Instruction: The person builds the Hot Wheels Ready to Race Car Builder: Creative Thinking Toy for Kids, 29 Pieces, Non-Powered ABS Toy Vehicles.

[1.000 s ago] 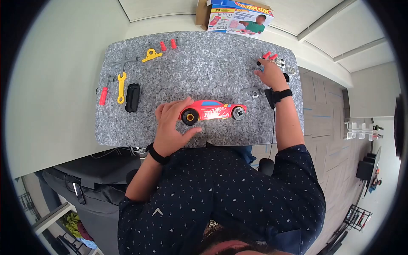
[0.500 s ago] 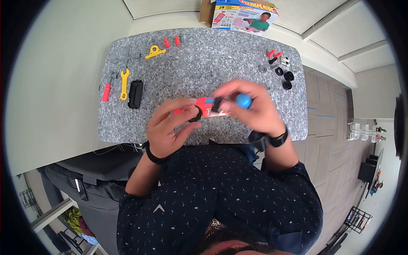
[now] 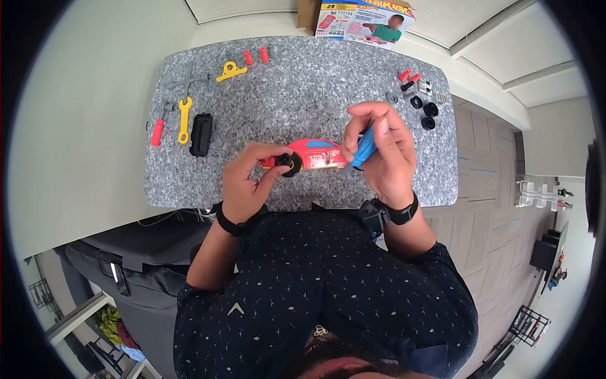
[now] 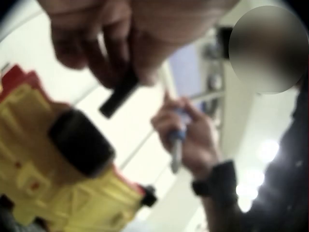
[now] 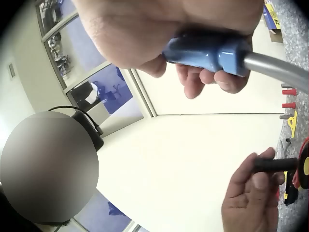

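Note:
The red toy car stands near the table's front edge, its yellow underside facing the left wrist view. My left hand pinches a short black cylindrical piece beside the car's left black wheel; this piece is clear of the fingertips at one end. My right hand grips the blue handle of a screwdriver over the car's right end, hiding the wheel there. Its grey metal shaft sticks out of the hand in the right wrist view.
At the left lie a yellow wrench, black tray, grey cross-shaped tool and red-handled tool. A yellow piece lies further back. Several black wheels and red parts lie back right. A box stands behind.
My right hand has come from the back right parts to the car with the blue screwdriver. The black piece, in my right hand half a second ago, is now in my left fingers.

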